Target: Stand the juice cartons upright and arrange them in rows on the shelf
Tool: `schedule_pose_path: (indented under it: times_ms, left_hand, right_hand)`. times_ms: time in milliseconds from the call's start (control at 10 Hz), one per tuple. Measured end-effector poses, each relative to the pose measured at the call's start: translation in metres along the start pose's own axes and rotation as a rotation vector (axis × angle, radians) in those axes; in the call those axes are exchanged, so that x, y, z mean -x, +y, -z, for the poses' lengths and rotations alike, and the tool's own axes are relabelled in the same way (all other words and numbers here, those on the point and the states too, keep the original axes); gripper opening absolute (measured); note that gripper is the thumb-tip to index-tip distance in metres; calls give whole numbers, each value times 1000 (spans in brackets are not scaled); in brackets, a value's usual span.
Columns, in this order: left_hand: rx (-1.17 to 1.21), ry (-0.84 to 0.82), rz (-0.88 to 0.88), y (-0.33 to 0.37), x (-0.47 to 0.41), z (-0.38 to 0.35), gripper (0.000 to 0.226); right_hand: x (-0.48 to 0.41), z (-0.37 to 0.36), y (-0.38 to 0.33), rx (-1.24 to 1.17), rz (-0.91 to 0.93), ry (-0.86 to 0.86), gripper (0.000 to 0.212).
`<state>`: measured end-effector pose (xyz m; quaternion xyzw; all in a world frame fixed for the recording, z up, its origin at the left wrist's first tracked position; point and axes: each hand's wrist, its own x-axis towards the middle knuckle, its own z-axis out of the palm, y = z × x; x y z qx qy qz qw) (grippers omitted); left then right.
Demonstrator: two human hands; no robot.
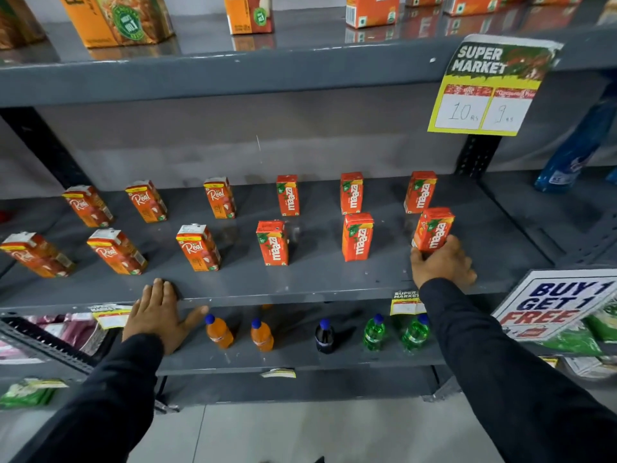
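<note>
Small orange juice cartons stand upright in two rows on the grey middle shelf (pixel 310 282). Several "Real" cartons fill the left half, such as the front one (pixel 198 247). Several "Maaza" cartons fill the right half, such as the front one (pixel 357 237). My right hand (pixel 440 262) grips the base of the front-right Maaza carton (pixel 434 228), which stands on the shelf. My left hand (pixel 160 312) lies flat on the shelf's front edge with fingers spread, holding nothing.
Larger cartons stand on the shelf above (pixel 233 65). A yellow price sign (pixel 484 105) hangs from it at right. Small soda bottles (pixel 262 335) stand on the shelf below. A "Buy 1 Get 1 Free" sign (pixel 561 305) sits at lower right. A blue bottle (pixel 574 152) leans at far right.
</note>
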<state>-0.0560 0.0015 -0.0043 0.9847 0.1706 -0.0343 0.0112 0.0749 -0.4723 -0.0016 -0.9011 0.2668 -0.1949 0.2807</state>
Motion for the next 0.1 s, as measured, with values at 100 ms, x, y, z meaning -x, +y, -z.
schedule_pose_path:
  times_ms: [100]
  left_hand:
    - [11, 251, -62, 4, 15, 4, 107]
  right_hand:
    - [9, 15, -2, -330, 95, 135, 98]
